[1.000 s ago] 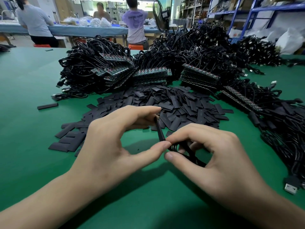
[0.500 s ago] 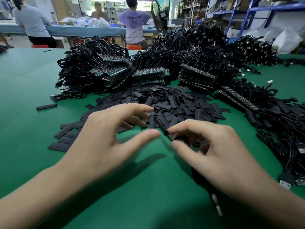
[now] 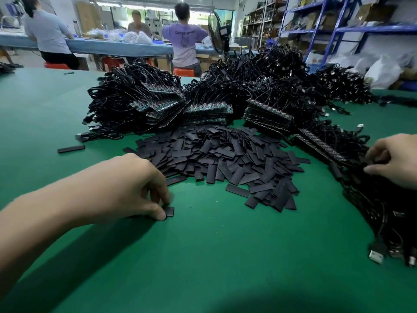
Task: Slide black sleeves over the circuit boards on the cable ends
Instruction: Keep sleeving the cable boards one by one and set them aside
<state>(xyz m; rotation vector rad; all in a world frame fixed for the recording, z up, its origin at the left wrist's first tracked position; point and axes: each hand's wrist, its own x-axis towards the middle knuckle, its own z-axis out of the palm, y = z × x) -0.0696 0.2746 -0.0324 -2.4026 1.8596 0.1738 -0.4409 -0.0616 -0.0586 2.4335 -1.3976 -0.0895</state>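
A heap of flat black sleeves (image 3: 225,159) lies in the middle of the green table (image 3: 203,256). My left hand (image 3: 126,188) reaches down at the heap's near left edge and pinches one black sleeve (image 3: 169,211) between thumb and fingers. Behind the heap, stacks of cables with bare circuit boards (image 3: 207,109) are piled up. My right hand (image 3: 397,161) is far right, its fingers curled into the pile of sleeved cables (image 3: 383,199); what they hold is hidden.
A lone sleeve (image 3: 71,149) lies apart at the left. USB plugs (image 3: 376,256) stick out of the right pile near the table's front. Three people work at a blue table (image 3: 108,47) in the back. A fan (image 3: 217,32) and blue shelving (image 3: 338,21) stand behind.
Both hands were together in front of me on one cable and its sleeve. They have parted: the right went to the right-hand cable pile, the left dropped to a loose sleeve.
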